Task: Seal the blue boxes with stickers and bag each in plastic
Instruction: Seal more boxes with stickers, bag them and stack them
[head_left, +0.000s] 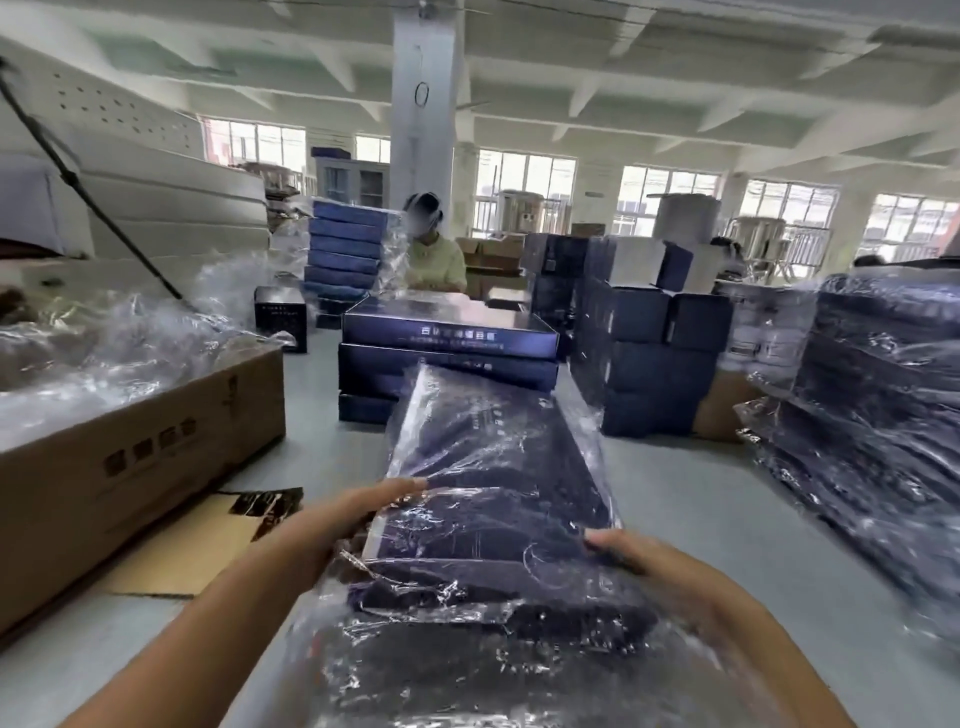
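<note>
A flat dark blue box (498, 467) lies lengthwise in front of me inside a clear plastic bag (467, 634). The bag's loose end crumples toward me below the box. My left hand (358, 512) grips the box's near left edge through the plastic, fingers over the top. On the near right corner, my right hand (654, 566) holds the box with the thumb on top. Beyond it stands a short stack of bare blue boxes (449, 332).
An open brown carton (130, 457) full of clear plastic stands at left, with flat cardboard (208, 540) beside it. Bagged blue boxes (883, 405) are piled at right. Dark cubes (649, 353) stack behind. A person (434, 249) sits across, next to another blue stack (345, 249).
</note>
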